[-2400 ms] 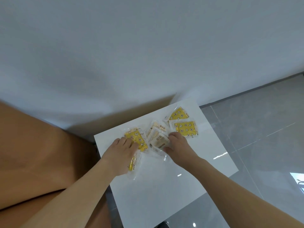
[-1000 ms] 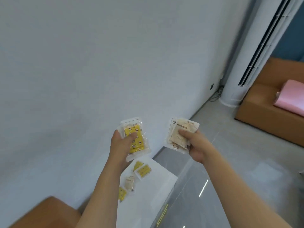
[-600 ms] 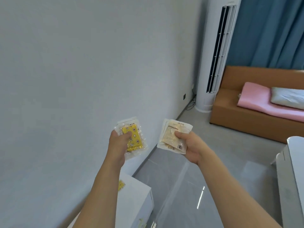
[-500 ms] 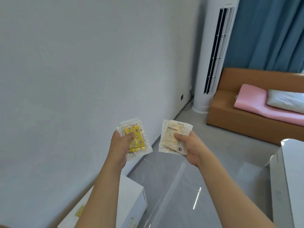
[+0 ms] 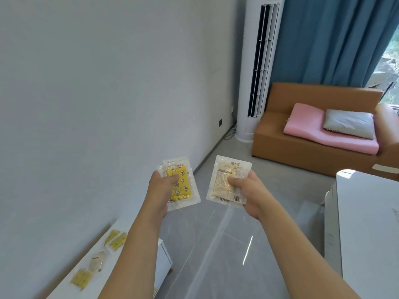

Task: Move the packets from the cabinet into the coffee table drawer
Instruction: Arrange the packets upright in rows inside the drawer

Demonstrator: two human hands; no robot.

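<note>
My left hand (image 5: 159,192) grips a clear packet with a yellow star-patterned pad (image 5: 181,184), held up at chest height. My right hand (image 5: 248,194) grips a beige packet (image 5: 226,180) with a barcode, beside the first and apart from it. Several more packets lie on the white cabinet top (image 5: 129,225) at lower left: two yellow ones (image 5: 116,239), a beige one (image 5: 96,262) and another yellow one (image 5: 81,278). The white coffee table (image 5: 369,223) shows at the right edge; its drawer is not visible.
A grey wall fills the left. A tall white air conditioner (image 5: 257,67) stands in the corner by blue curtains. An orange sofa (image 5: 306,147) carries a pink cushion (image 5: 323,130) and grey pillow. Grey tiled floor (image 5: 216,244) lies between cabinet and table.
Both hands lifted packets off the cabinet top and hold them up. My view has turned right, from the cabinet toward the room, bringing the sofa and coffee table into sight.
</note>
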